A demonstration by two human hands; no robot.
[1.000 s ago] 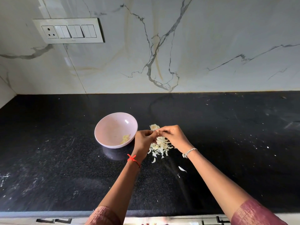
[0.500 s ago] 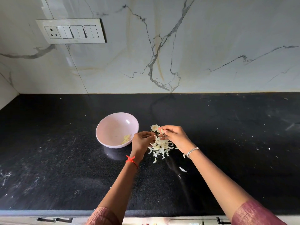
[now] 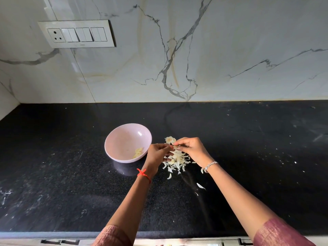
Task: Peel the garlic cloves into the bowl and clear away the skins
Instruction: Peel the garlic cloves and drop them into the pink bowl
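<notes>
Both hands meet just to the right of the pink bowl [image 3: 110, 139], above the heap of garlic skins [image 3: 177, 159] that lies on the black countertop [image 3: 71, 174]. The left hand [image 3: 156, 153] has its fingers curled inward, and the right hand [image 3: 193, 150] arches over from the far side. Their fingertips pinch together on a small pale piece, most likely a half-skinned garlic clove [image 3: 175, 147]. It is too small and too covered by the fingers to be certain, or to say whether the skin is off. As far as it shows, the piece runs across from one hand to the other, so each hand grips one end and the pull would go along its length. The bowl is on the left-hand side of this grip. The back of the left hand is just beside the bowl's right rim, while the right hand is further away, beyond the heap. The left hand therefore looks better placed to drop the clove in with the peeled cloves [image 3: 138, 152] already lying in the bowl's near right side. Behind the fingertips, further from the person than the heap, sits what looks like the leftover garlic head [image 3: 170, 139]. A few stray skin flakes [image 3: 200, 185] lie well right of the bowl and nearer the counter edge. They will need gathering later.
</notes>
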